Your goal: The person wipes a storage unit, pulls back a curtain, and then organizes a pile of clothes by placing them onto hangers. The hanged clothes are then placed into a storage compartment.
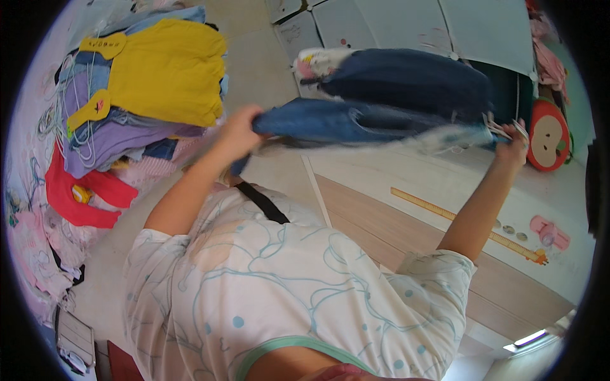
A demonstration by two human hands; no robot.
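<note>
A pair of blue jeans [356,120] is stretched sideways in front of me, blurred by motion. My left hand [244,129] is closed round its left end. At the other end my right hand [513,145] is closed on a thin white hanger [499,127], whose full shape is hard to make out. Just beyond the blue jeans is a folded dark navy garment [406,81]. A white piece with a coloured print [318,63] shows at its left end.
On the left lies a clothes pile, with yellow garment [168,70], purple garment [136,140], red garment [70,190] and several white hangers. White cabinet panels [394,25] stand ahead. To the right are an apple-shaped red item [548,135] and a giraffe ruler strip [432,206] on a white surface.
</note>
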